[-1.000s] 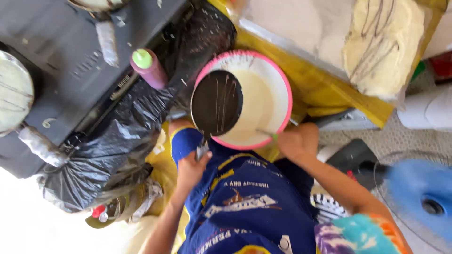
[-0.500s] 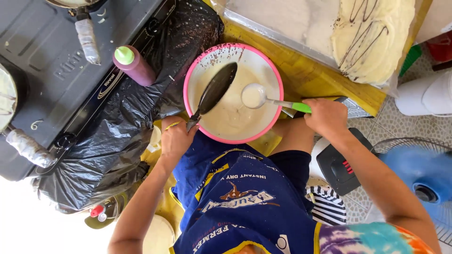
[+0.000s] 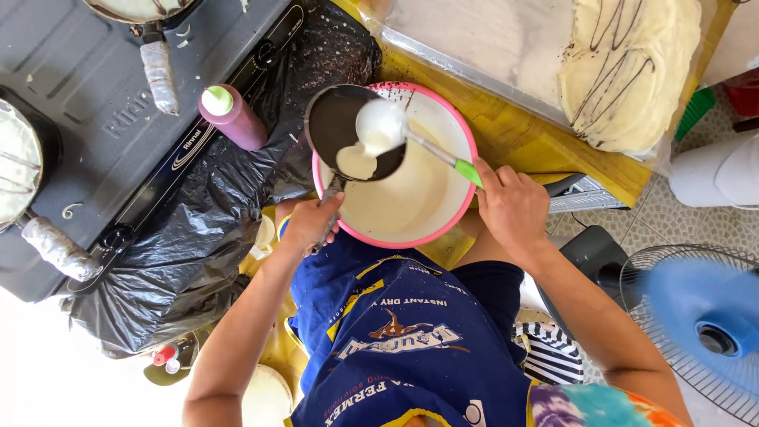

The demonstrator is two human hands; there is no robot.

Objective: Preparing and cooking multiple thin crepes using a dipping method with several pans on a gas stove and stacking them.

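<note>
Pale batter runs from a ladle [image 3: 381, 125] into a small black pan [image 3: 348, 130] held over a pink-rimmed bowl [image 3: 455, 130] of batter. The left hand [image 3: 310, 224] is closed around the pan's handle; the right hand [image 3: 512, 207] is wrapped around the ladle's green handle. The bowl sits before the person's blue apron [image 3: 395, 332]. A purple squeeze bottle [image 3: 233, 117] stands on black plastic sheeting [image 3: 182, 237] beside a grey stove [image 3: 103, 103]. A blue fan [image 3: 704, 324] spins at the right.
</note>
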